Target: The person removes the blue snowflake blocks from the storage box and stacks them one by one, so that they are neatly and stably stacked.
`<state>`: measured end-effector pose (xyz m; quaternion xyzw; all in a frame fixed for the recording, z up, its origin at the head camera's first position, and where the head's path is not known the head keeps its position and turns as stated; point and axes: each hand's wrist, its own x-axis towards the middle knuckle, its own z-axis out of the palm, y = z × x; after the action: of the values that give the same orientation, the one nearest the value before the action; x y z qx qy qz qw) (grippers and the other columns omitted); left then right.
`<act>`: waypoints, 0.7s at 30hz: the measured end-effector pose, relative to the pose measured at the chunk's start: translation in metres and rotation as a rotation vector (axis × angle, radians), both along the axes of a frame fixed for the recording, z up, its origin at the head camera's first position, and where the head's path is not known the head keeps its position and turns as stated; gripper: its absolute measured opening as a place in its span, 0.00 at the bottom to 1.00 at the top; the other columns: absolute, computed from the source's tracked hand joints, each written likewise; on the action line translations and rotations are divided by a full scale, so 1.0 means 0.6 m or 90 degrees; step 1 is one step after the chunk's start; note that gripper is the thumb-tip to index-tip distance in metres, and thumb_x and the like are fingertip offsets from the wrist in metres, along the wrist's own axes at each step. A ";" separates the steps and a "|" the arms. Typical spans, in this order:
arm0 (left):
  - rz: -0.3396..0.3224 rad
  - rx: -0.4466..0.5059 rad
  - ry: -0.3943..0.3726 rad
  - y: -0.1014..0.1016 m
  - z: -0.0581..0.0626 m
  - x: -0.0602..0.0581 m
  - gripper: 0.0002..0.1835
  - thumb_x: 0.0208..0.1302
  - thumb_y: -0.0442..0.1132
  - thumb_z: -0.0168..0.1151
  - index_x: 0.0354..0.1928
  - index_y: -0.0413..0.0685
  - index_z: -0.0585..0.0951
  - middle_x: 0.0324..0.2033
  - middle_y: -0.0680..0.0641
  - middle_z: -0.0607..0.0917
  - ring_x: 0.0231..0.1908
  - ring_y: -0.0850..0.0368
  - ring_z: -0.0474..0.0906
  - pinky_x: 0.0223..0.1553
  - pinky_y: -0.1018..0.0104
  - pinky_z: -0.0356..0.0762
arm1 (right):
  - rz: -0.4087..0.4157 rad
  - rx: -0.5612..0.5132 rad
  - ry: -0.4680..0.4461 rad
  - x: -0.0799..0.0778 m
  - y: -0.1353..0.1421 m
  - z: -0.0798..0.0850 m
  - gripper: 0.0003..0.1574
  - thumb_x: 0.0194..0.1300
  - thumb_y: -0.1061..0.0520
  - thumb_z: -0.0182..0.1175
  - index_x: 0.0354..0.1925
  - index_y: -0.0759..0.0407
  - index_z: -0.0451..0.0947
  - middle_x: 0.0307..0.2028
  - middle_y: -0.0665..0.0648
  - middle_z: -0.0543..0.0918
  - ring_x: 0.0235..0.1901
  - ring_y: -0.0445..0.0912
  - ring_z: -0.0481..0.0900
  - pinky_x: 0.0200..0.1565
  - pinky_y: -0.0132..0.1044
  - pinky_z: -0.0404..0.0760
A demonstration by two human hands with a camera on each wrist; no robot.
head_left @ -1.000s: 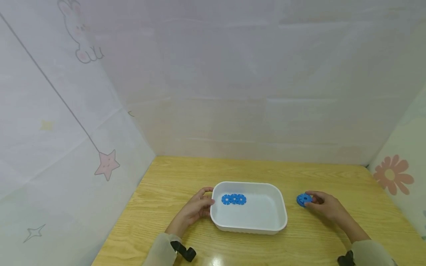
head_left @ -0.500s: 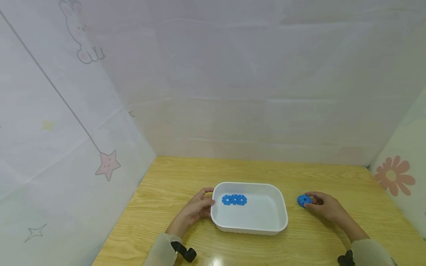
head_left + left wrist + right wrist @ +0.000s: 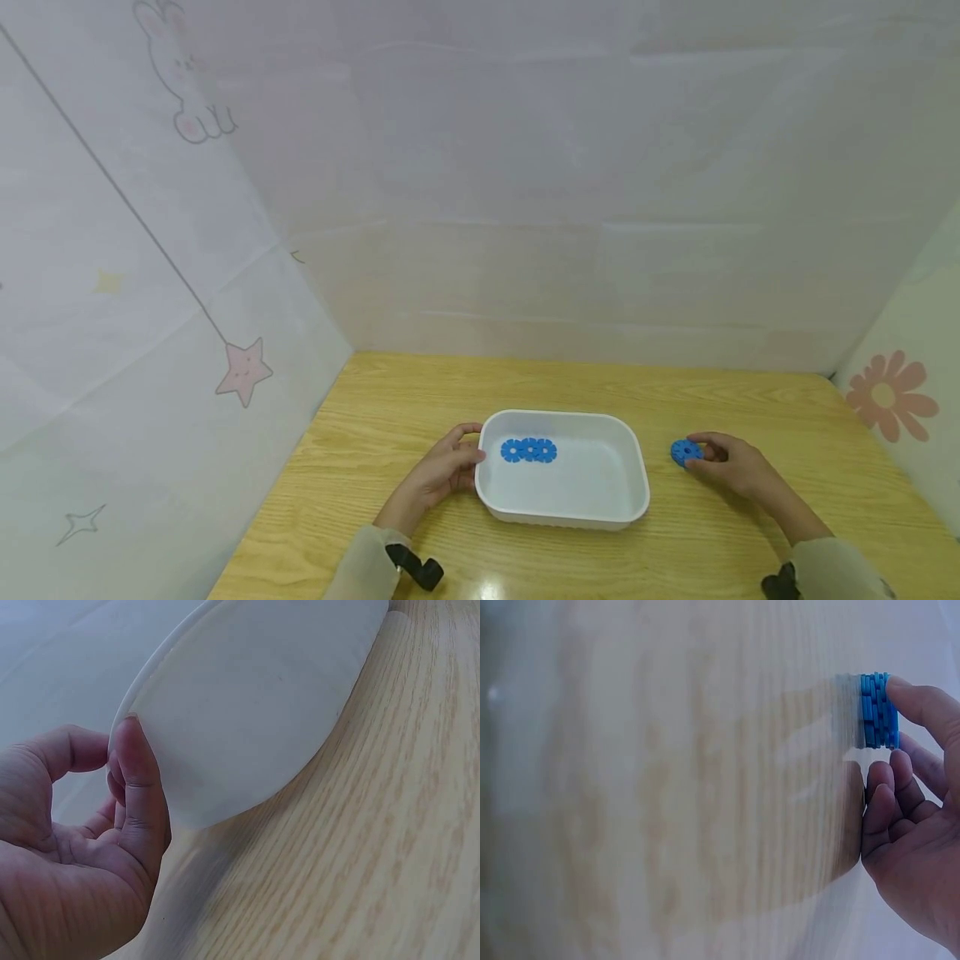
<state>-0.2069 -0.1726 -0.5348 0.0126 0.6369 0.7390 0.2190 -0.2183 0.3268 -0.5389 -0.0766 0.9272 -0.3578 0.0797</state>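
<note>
A white plastic tray (image 3: 564,492) with rounded corners stands on the table in the head view. Inside it, near the left end, blue snowflake discs (image 3: 529,450) lie in an overlapping row. My left hand (image 3: 442,468) grips the tray's left rim; the left wrist view has the thumb (image 3: 139,769) against the wall with the fingers beside the rim. To the right of the tray, my right hand (image 3: 738,468) pinches a small stack of blue snowflake discs (image 3: 879,711) by its edge. The stack sits on the table with its discs lying flat.
A wooden table (image 3: 420,383) carries everything. Pale printed cloth (image 3: 570,208) rises behind it and along both sides. Bare wood separates the tray from the disc stack. Black straps with small devices (image 3: 415,568) sit on both wrists.
</note>
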 end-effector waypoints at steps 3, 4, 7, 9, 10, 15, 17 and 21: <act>-0.001 0.000 0.000 0.000 0.000 0.000 0.31 0.66 0.31 0.58 0.70 0.44 0.63 0.49 0.36 0.84 0.30 0.57 0.82 0.29 0.66 0.84 | 0.002 -0.009 -0.003 0.000 -0.001 0.001 0.38 0.66 0.43 0.67 0.64 0.65 0.74 0.40 0.55 0.78 0.38 0.47 0.72 0.37 0.36 0.75; -0.001 0.001 0.000 0.000 0.000 0.000 0.31 0.67 0.31 0.58 0.70 0.44 0.63 0.49 0.36 0.84 0.30 0.57 0.82 0.29 0.66 0.84 | 0.002 -0.012 -0.004 0.000 -0.001 0.001 0.38 0.66 0.43 0.67 0.64 0.65 0.74 0.40 0.55 0.78 0.38 0.47 0.72 0.37 0.36 0.75; -0.002 0.001 -0.001 0.000 0.000 -0.001 0.31 0.67 0.31 0.59 0.70 0.44 0.63 0.49 0.36 0.84 0.31 0.57 0.82 0.29 0.66 0.84 | 0.002 -0.013 -0.002 0.000 -0.001 0.000 0.38 0.66 0.43 0.68 0.64 0.65 0.74 0.39 0.55 0.78 0.37 0.47 0.72 0.36 0.35 0.75; -0.001 0.002 -0.001 0.000 -0.001 0.000 0.31 0.67 0.31 0.59 0.70 0.44 0.63 0.49 0.36 0.84 0.31 0.57 0.82 0.30 0.65 0.84 | 0.001 -0.014 -0.003 0.000 -0.002 -0.001 0.38 0.66 0.44 0.68 0.64 0.65 0.74 0.40 0.55 0.78 0.38 0.47 0.72 0.37 0.36 0.75; 0.000 0.002 -0.002 0.000 -0.001 0.000 0.31 0.67 0.31 0.59 0.70 0.44 0.63 0.49 0.36 0.84 0.31 0.56 0.82 0.30 0.65 0.84 | 0.001 -0.015 -0.003 0.000 -0.001 -0.001 0.38 0.66 0.44 0.68 0.64 0.65 0.73 0.40 0.55 0.78 0.38 0.47 0.72 0.37 0.36 0.75; 0.000 -0.002 -0.004 -0.001 -0.001 0.000 0.30 0.67 0.32 0.59 0.70 0.44 0.63 0.49 0.36 0.84 0.31 0.56 0.82 0.30 0.66 0.84 | 0.000 -0.012 -0.005 -0.001 -0.001 -0.001 0.38 0.66 0.44 0.67 0.64 0.65 0.73 0.40 0.55 0.77 0.38 0.47 0.71 0.37 0.37 0.74; 0.000 -0.004 -0.003 -0.001 -0.002 -0.001 0.30 0.67 0.32 0.58 0.70 0.44 0.63 0.49 0.35 0.84 0.31 0.56 0.82 0.30 0.66 0.84 | -0.002 -0.010 -0.004 -0.002 -0.001 -0.002 0.38 0.66 0.43 0.67 0.64 0.65 0.73 0.39 0.55 0.76 0.38 0.47 0.71 0.37 0.37 0.74; -0.001 -0.002 -0.004 -0.002 -0.003 -0.002 0.30 0.68 0.31 0.59 0.70 0.45 0.63 0.50 0.35 0.84 0.31 0.56 0.82 0.29 0.66 0.84 | -0.002 -0.007 -0.003 -0.003 -0.001 -0.003 0.38 0.66 0.43 0.67 0.65 0.64 0.73 0.39 0.54 0.76 0.38 0.47 0.71 0.37 0.37 0.74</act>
<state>-0.2081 -0.1739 -0.5365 0.0107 0.6375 0.7379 0.2216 -0.2199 0.3264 -0.5406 -0.0746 0.9252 -0.3632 0.0810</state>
